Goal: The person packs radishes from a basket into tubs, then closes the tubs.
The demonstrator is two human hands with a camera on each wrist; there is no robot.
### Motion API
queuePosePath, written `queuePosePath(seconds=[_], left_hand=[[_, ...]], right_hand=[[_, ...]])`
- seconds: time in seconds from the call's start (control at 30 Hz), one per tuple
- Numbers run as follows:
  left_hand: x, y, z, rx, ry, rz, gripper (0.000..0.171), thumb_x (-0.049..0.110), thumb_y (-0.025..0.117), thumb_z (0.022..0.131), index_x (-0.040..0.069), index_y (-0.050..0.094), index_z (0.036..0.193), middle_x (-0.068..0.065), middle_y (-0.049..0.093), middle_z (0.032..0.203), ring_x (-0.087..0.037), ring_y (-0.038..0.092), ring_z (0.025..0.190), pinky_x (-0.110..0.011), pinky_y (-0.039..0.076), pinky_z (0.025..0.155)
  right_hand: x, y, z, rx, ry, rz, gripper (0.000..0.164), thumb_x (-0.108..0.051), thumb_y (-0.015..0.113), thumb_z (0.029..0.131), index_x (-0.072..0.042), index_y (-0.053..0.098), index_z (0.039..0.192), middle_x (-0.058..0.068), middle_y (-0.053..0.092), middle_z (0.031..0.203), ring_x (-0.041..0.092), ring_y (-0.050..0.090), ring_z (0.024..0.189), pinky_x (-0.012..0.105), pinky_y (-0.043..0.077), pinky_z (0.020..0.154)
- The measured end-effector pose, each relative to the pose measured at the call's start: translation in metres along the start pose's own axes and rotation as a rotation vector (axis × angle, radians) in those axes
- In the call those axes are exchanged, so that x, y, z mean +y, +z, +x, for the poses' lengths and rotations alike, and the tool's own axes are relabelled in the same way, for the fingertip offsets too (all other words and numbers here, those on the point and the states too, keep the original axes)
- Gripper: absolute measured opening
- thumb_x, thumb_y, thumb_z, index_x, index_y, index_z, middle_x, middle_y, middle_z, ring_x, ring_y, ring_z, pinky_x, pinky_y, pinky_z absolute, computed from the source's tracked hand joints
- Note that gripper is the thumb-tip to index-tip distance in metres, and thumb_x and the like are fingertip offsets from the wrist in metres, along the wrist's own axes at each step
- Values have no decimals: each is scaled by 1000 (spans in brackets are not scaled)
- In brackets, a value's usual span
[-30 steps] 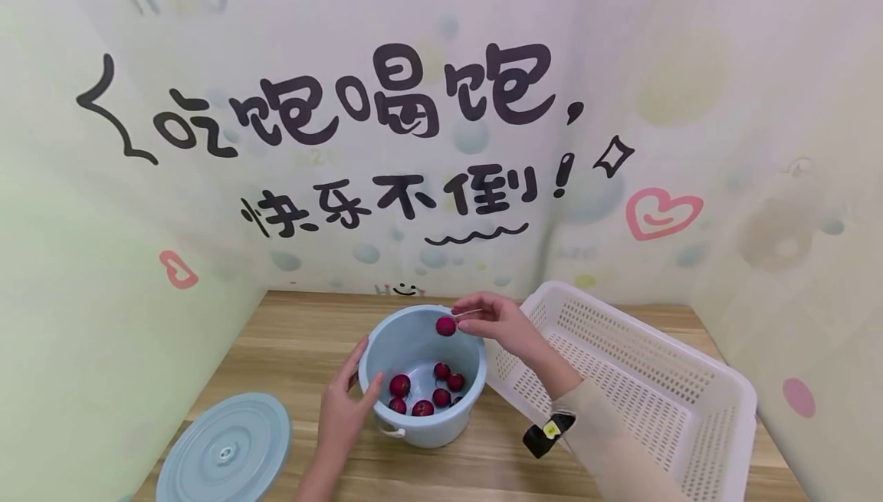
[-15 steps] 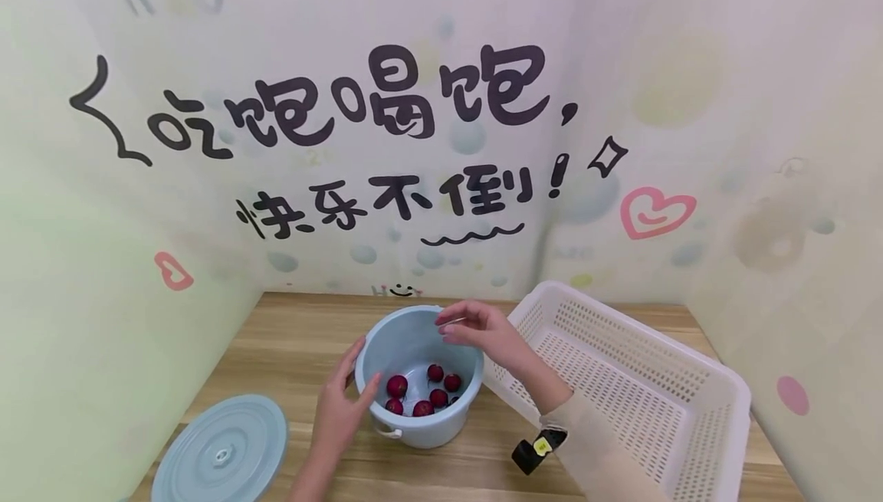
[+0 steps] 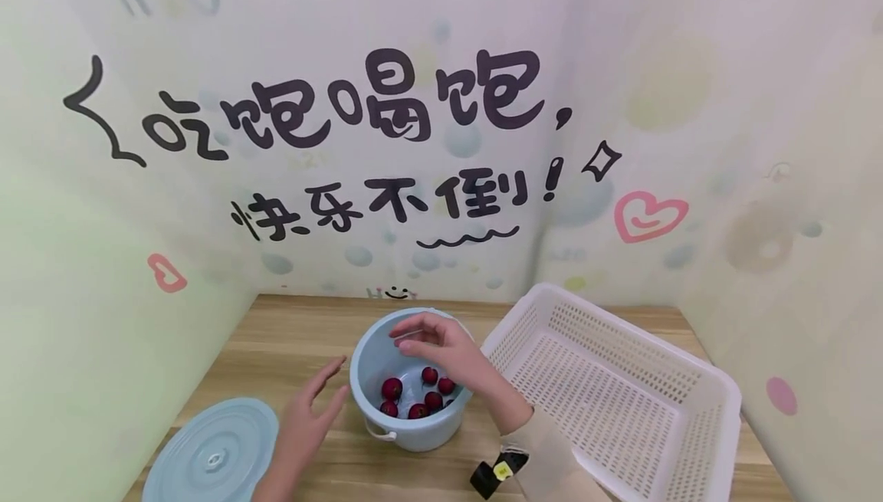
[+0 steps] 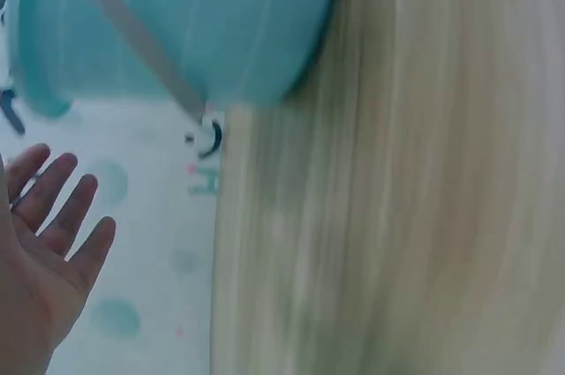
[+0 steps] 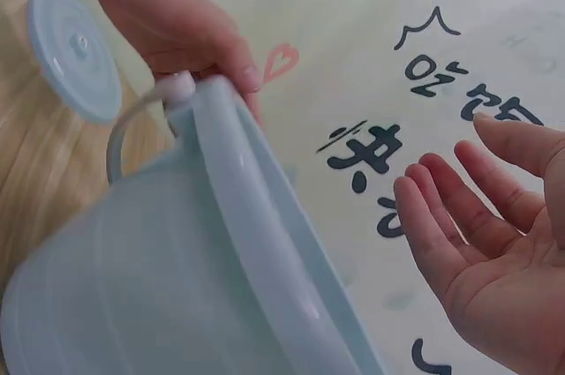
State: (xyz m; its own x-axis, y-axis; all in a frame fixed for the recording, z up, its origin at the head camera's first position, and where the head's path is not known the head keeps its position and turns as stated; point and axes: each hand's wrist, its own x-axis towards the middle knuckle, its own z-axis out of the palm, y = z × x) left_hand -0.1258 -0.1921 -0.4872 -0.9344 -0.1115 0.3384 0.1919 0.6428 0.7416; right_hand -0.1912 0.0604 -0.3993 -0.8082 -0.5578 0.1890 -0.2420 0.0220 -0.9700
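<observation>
A light blue bucket (image 3: 428, 436) stands upright on the wooden table, with several small, round, dark red fruits (image 3: 392, 388) at its bottom. Over its mouth hovers my right hand (image 3: 444, 352), fingers loosely bent and nothing in them; the right wrist view shows that hand (image 5: 503, 269) with a bare palm. My left hand (image 3: 303, 418) is just left of the bucket, fingers spread and empty. In the left wrist view there is a gap between the hand (image 4: 48, 260) and the bucket wall (image 4: 203, 22). The right hand hides part of the bucket's inside.
A round blue lid (image 3: 210, 452) lies at the front left of the table. To the right of the bucket stands a large white perforated basket (image 3: 607, 379) with no fruits visible in it. A white wall (image 3: 331, 257) with black lettering rises behind the table.
A dark red fruit held by the right hand a second ago is no longer in it. That hand has moved left across the bucket. The left hand has come away from the bucket's rim.
</observation>
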Motion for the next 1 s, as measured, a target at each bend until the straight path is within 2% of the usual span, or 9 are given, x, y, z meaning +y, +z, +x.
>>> queuePosePath(seconds=[0.17, 0.3, 0.43, 0.53, 0.63, 0.73, 0.83, 0.9, 1.0], left_hand=[[-27, -29, -17, 103, 85, 131, 41, 13, 73, 89, 9, 66, 130, -15, 70, 126, -21, 64, 119, 8, 26, 99], [-52, -55, -28, 171, 125, 185, 43, 13, 75, 87, 11, 66, 129, -9, 71, 126, 21, 45, 122, 12, 21, 96], [-77, -81, -38, 212, 108, 230, 46, 15, 74, 87, 16, 65, 132, 26, 58, 135, 37, 27, 117, 13, 19, 96], [-97, -100, -44, 215, 105, 292, 46, 16, 73, 87, 8, 63, 131, 10, 60, 141, 39, 20, 117, 14, 13, 96], [-120, -114, -53, 188, 79, 346, 49, 16, 71, 88, -4, 58, 131, -26, 61, 134, 39, 11, 115, 14, 5, 95], [-144, -123, -62, 123, 9, 378, 57, 20, 66, 91, -13, 49, 133, -43, 50, 130, 2, 12, 152, 1, 0, 114], [-164, -129, -67, 34, -111, 453, 70, 32, 64, 93, -18, 40, 136, -47, 39, 135, -56, 28, 140, -48, 14, 129], [-173, -131, -68, -34, -230, 493, 83, 43, 62, 93, -20, 34, 139, -48, 31, 139, -63, 32, 126, -72, 25, 114], [-181, -130, -68, -98, -389, 531, 99, 56, 64, 88, -20, 29, 141, -47, 30, 136, -63, 35, 122, -74, 36, 101]], right_hand=[[0, 24, 4, -14, -64, -25, 29, -13, 61, 98, -3, 63, 125, 20, 66, 127, 32, 65, 116, 19, 55, 92], [-1, 44, 2, -21, -47, 1, 34, -10, 60, 98, -3, 58, 131, 19, 61, 136, 34, 61, 125, 22, 54, 100], [-1, 65, 0, 5, -22, 10, 41, -10, 62, 97, -5, 53, 137, 15, 55, 143, 33, 55, 133, 27, 51, 109], [1, 83, 0, 23, -55, -71, 47, -16, 66, 96, -6, 50, 139, 11, 52, 148, 29, 52, 136, 31, 47, 114], [6, 101, -2, 28, -130, -242, 52, -26, 66, 97, -10, 48, 142, 6, 45, 155, 25, 46, 142, 34, 45, 116], [11, 118, -5, 30, -222, -428, 54, -30, 65, 96, -16, 46, 144, 3, 37, 161, 21, 40, 146, 37, 44, 117], [17, 133, -7, 20, -309, -558, 56, -30, 66, 95, -19, 45, 145, 0, 32, 163, 19, 38, 147, 39, 43, 118], [22, 142, -8, -8, -342, -602, 58, -29, 67, 94, -19, 43, 146, -1, 30, 164, 19, 37, 147, 37, 42, 118], [32, 156, -10, -75, -350, -652, 62, -29, 67, 94, -20, 40, 149, -1, 26, 165, 19, 35, 148, 38, 41, 119]])
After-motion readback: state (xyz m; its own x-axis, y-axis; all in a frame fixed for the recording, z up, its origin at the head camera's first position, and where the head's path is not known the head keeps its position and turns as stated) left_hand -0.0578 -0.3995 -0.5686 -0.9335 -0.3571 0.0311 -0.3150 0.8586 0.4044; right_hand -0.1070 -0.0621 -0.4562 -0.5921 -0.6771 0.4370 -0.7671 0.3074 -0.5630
